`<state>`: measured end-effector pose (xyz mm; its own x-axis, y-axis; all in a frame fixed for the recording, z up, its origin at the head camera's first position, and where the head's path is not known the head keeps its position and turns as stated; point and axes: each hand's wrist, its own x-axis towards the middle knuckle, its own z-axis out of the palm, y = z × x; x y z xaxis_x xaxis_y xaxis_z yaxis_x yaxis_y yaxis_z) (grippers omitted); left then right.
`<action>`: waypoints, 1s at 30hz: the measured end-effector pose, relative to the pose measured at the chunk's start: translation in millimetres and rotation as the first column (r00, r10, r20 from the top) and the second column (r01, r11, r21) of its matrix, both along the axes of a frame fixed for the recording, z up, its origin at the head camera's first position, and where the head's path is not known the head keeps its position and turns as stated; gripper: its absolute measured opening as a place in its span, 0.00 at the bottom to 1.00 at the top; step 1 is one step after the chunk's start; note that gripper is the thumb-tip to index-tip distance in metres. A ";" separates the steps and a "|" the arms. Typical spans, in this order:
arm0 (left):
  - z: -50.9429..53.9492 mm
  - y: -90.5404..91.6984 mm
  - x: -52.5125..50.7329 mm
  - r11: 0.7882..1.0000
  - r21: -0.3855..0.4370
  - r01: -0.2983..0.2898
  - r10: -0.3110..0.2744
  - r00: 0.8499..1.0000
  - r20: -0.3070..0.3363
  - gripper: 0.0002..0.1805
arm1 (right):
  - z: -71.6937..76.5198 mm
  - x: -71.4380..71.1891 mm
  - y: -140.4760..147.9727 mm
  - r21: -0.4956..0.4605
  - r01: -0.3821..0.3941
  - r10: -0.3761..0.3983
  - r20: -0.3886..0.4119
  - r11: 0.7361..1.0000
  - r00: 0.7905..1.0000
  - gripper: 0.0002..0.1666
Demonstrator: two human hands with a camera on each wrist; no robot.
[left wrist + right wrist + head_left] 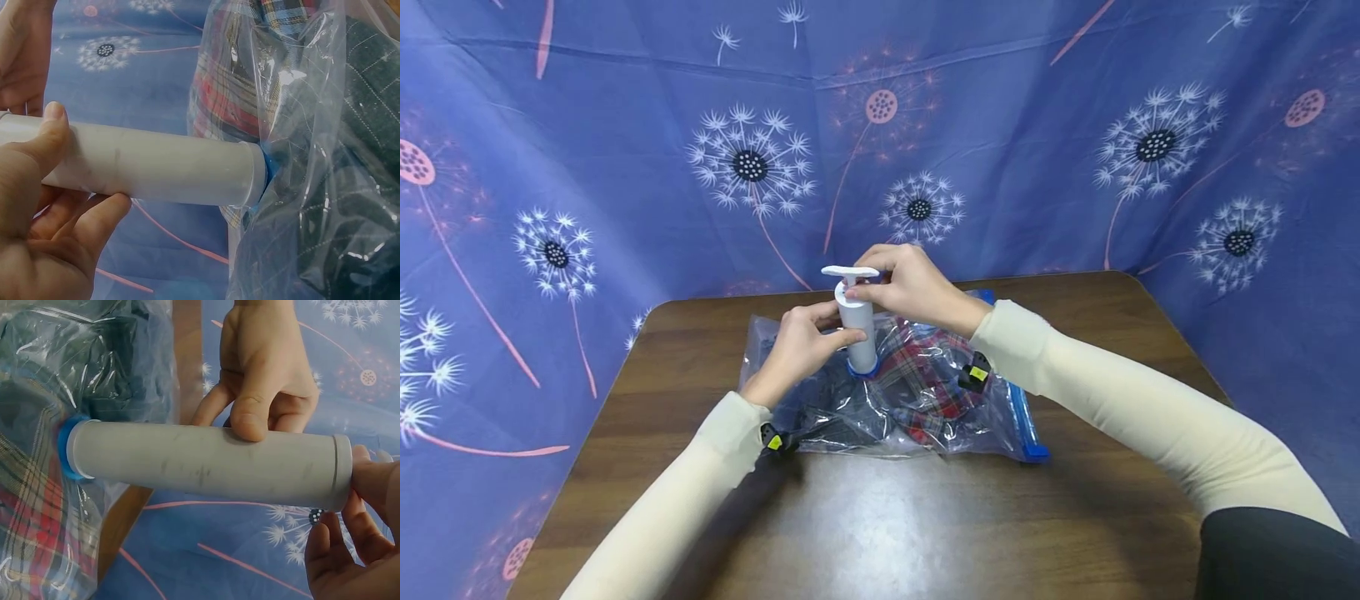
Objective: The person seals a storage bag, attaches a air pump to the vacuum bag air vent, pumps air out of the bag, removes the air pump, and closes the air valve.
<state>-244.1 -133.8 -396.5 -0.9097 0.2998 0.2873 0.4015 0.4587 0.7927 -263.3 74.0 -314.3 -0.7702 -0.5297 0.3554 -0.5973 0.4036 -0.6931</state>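
A white hand pump (859,329) with a T-shaped handle (850,271) stands on the blue valve (270,164) of a clear bag (880,446) holding plaid and dark clothes. My left hand (801,346) grips the pump's barrel (162,164), thumb on one side and fingers on the other. At the barrel's top end, just under the handle, my right hand (913,283) pinches with thumb and fingers; in the right wrist view that hand (369,531) is at the barrel's end (340,472). The handle is a short way above the barrel.
The bag lies flat on a brown wooden table (880,533), its blue zip edge (1026,425) at the right. A blue cloth with dandelion prints (985,108) hangs behind the table and along both sides.
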 end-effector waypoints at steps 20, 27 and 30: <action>1.5 -0.6 1.1 1.000 -0.003 -0.009 0.009 1.000 0.016 0.30 | 14.3 -6.6 -4.1 -0.166 0.057 -0.009 0.280 0.985 0.960 0.12; -0.4 0.3 1.3 1.000 -0.003 -0.025 0.025 0.999 0.028 0.30 | 84.5 -1.2 -7.3 -0.353 -0.010 0.070 0.156 0.935 0.985 0.09; -0.6 0.3 1.6 0.999 0.001 -0.038 0.037 0.999 0.029 0.30 | 112.6 2.8 -7.5 -0.421 -0.048 0.079 0.057 0.906 0.995 0.10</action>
